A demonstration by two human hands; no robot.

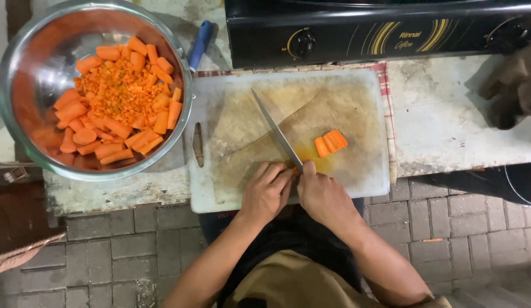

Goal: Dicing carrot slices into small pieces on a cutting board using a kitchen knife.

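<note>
A: Start nearest the body. What are the hands doing?

B: Both meet at the near edge of the cutting board (220, 102). The right hand (322, 197) is wrapped around the handle of the knife (276, 128), forefinger up by the heel of the blade; the blade runs away from the person, up and to the left across the board. The left hand (266, 191) is curled, fingertips pressed down just beside the blade. A sliver of orange shows between the hands, so it seems to pin a small carrot bit, though that bit is mostly hidden.

A: And the carrot you can see clearly?

B: A few carrot sticks (330, 142) lie side by side right of the blade, near the middle of the board, apart from both hands.

A: How would they handle?

B: My guess: light, stiff, a little wet and slick, since the board is stained orange under them. Best pinched across the flat sides, fingertips tucked away from the edge.

A: Farther out?

B: Left of the board sits a steel bowl (14, 68) with carrot chunks around a heap of fine dice. A blue handle (200, 44) pokes out behind it. At the back stands a black gas stove (379, 28), and a red checked cloth (384, 85) peeks from under the board.
</note>
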